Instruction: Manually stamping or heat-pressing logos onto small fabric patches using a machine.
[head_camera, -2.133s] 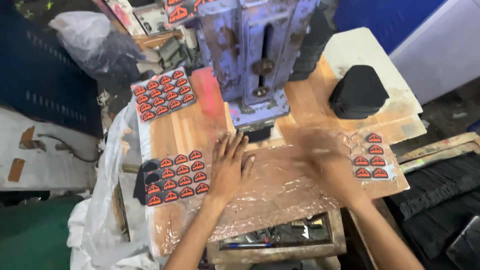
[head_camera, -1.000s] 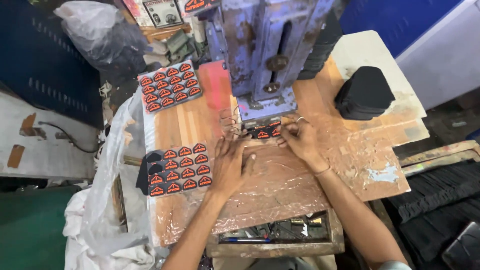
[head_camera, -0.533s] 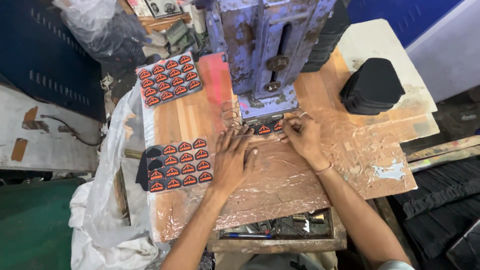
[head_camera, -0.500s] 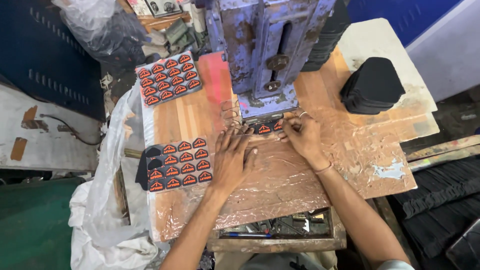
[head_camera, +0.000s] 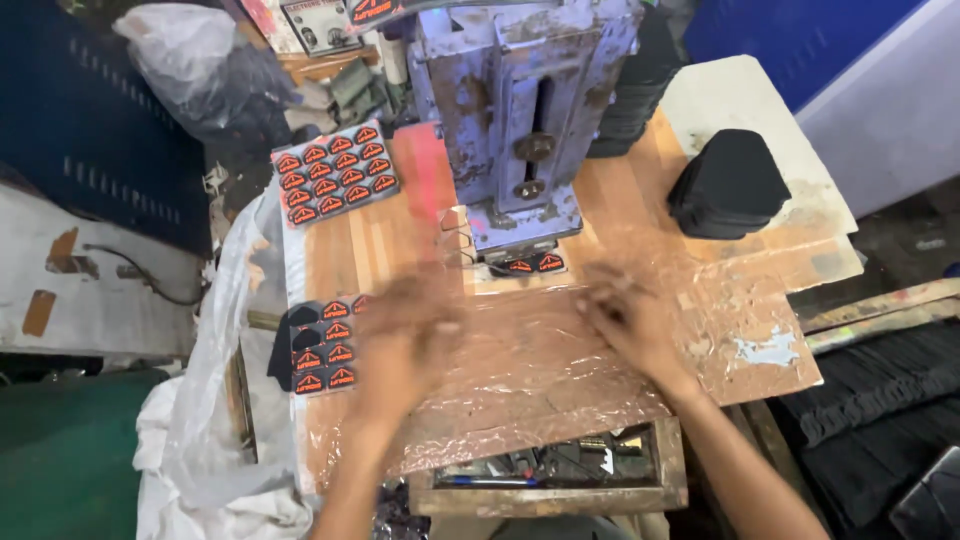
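Head view: left hand (head_camera: 400, 330) and right hand (head_camera: 625, 320), blurred, fingers unreadable, hover over the plastic-covered bench (head_camera: 520, 370) before the blue press (head_camera: 525, 120), orange-on-black patches (head_camera: 322, 345) at its left edge.

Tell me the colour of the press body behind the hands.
Pale blue-lilac paint, worn and rust-stained, on the press; the head view shows it.

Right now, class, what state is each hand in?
Left hand: blurred, holds nothing visible; open or closed cannot be told.
Right hand: blurred, cannot be told.

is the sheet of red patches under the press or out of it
Under it: the patch sheet pokes out from beneath the blue press, only its front row showing. Both hands are off it.
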